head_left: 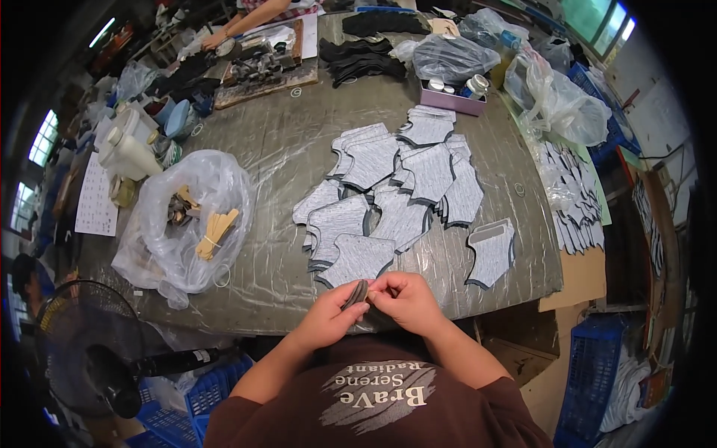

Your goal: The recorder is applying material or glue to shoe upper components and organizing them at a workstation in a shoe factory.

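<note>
Close to the table's near edge, my left hand (332,315) is closed around a small stack of dark grey strips (356,295) with rounded ends. Right beside it, the thumb and fingers of my right hand (409,305) are pinched together at the strips' edge. What that pinch holds is too small to make out. Just beyond my hands lie several overlapping piles of light grey cut pieces (362,257) with dark edges. A separate small pile of grey pieces (489,261) sits to the right, with a dark grey strip (490,231) lying along its top.
A clear plastic bag (237,183) on the left holds a banded bundle of tan strips (216,233). White bottles (128,153) stand behind it. Farther back are a purple box (452,101), black pieces (362,61) and another person's arm (250,19). A fan (93,351) stands at lower left.
</note>
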`<state>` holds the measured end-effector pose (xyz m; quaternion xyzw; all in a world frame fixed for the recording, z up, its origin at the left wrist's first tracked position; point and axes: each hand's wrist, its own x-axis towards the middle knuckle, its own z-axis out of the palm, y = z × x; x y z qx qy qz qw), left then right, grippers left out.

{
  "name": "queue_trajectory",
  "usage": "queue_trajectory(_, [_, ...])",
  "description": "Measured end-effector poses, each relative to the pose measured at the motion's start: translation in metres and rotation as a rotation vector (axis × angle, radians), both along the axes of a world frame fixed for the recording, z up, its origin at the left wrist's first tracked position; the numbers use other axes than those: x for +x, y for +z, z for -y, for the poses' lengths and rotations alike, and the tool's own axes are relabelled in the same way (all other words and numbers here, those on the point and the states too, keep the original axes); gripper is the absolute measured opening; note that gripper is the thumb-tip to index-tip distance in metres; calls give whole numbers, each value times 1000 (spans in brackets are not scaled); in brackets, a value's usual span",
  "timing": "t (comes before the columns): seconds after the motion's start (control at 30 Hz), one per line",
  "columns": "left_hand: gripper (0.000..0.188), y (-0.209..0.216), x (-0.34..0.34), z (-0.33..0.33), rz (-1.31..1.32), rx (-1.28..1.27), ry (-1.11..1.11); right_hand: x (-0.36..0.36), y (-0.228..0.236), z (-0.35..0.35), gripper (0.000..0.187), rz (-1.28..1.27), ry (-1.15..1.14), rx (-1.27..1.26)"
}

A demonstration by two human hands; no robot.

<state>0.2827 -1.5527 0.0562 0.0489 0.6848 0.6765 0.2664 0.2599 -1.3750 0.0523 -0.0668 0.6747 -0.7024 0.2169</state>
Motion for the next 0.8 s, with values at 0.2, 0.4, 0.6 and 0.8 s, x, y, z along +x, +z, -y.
queue_trajectory(0.2, [22, -24, 0, -6, 162, 511, 397, -1, -12, 1, 5, 277, -75, -544])
queue_trajectory(0.4, [15, 3, -14, 2, -834, -271, 54, 2, -13, -2, 4, 203, 178, -178])
queue_trajectory(0.6, [13, -10, -6, 19, -882, -290, 290, -26, -17, -13, 8, 451, -286, -798])
queue_trajectory(0.8, [9, -21, 0, 40, -221, -72, 686, -20, -12, 10, 21, -881, -36, 699])
